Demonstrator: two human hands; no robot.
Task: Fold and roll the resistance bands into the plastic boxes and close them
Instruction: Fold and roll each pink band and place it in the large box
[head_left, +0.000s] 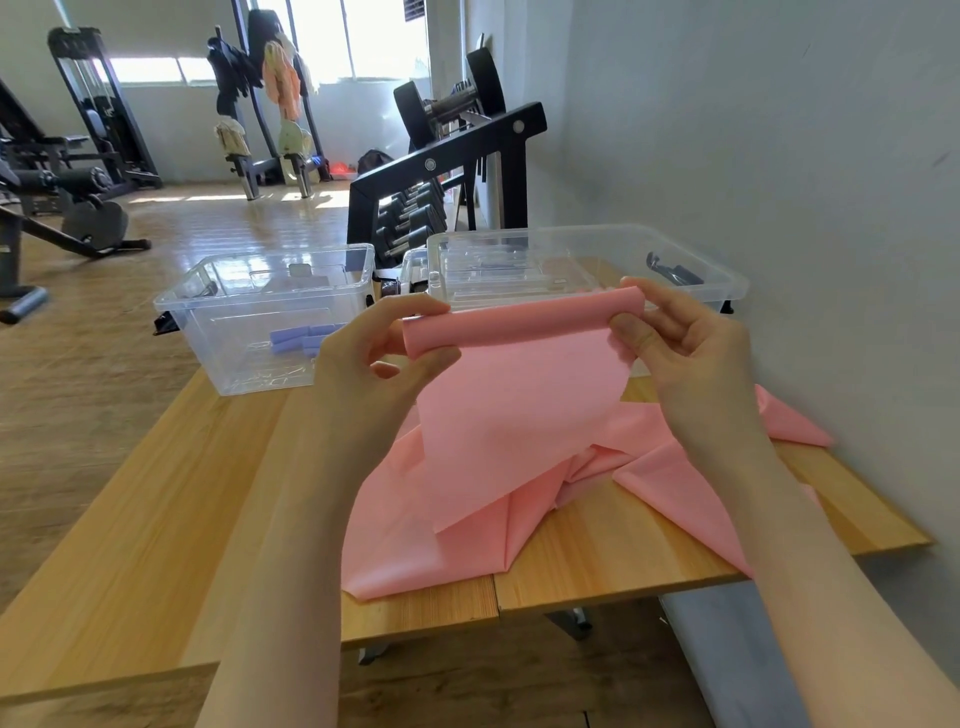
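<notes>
Hands rolling band (pink).

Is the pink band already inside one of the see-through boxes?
No, the pink resistance band is outside the boxes, its rolled end held up by both hands while the rest lies on the wooden table.

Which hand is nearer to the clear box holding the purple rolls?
Left. The left hand pinches the pink band's rolled end just beside the box with purple rolls. The right hand grips the roll's other end, in front of the other box.
</notes>
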